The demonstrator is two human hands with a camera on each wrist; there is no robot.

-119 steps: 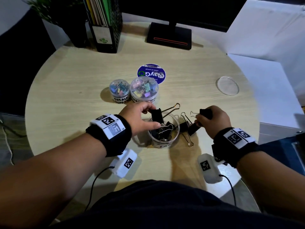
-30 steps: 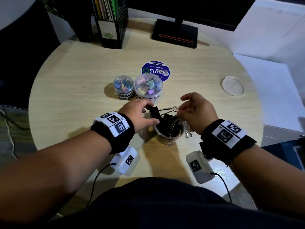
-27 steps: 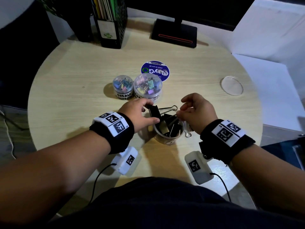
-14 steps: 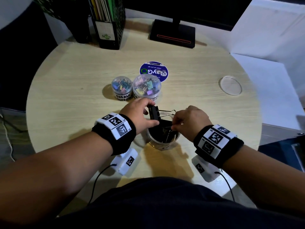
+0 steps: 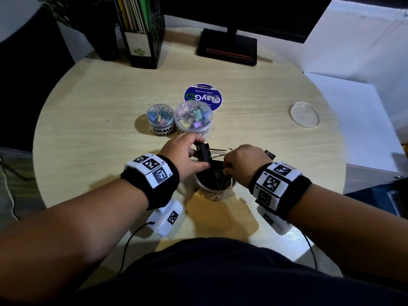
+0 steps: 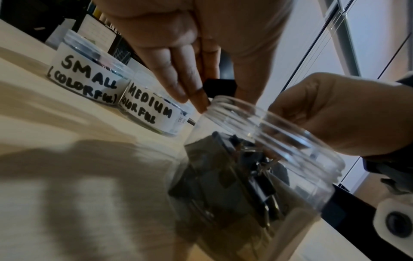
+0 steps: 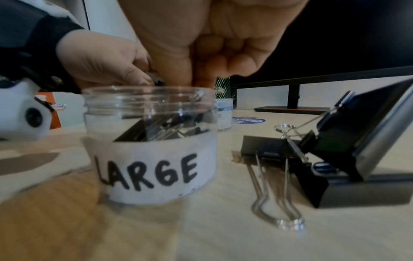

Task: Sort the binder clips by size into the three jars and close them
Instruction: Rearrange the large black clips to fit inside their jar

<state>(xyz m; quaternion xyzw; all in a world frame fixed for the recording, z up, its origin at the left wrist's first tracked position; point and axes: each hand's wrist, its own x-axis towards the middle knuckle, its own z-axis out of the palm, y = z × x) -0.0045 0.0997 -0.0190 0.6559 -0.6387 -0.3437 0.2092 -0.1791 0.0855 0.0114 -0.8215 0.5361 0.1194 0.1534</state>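
Note:
The open LARGE jar (image 5: pixel 215 191) (image 7: pixel 152 159) stands near the table's front edge and holds several black binder clips (image 6: pixel 234 176). My left hand (image 5: pixel 202 155) pinches a large black binder clip (image 5: pixel 203 152) (image 6: pixel 220 87) upright at the jar's far-left rim, with its wire handles pointing right. My right hand (image 5: pixel 225 171) (image 7: pixel 192 83) dips its curled fingers into the jar's mouth and pinches the wire handles of a clip inside. The SMALL jar (image 5: pixel 160 120) and the MEDIUM jar (image 5: pixel 193 119), both lidded and full of coloured clips, stand just behind.
Two loose black clips (image 7: pixel 279 153) lie on the table right of the jar, mostly hidden behind my right hand in the head view. A clear lid (image 5: pixel 304 114) lies far right. A blue round sticker (image 5: pixel 202 97), a monitor base (image 5: pixel 227 49) and a file holder (image 5: pixel 143 34) sit at the back.
My right hand has moved left and down from the jar's right side into its mouth. My left hand still holds the black clip at the rim.

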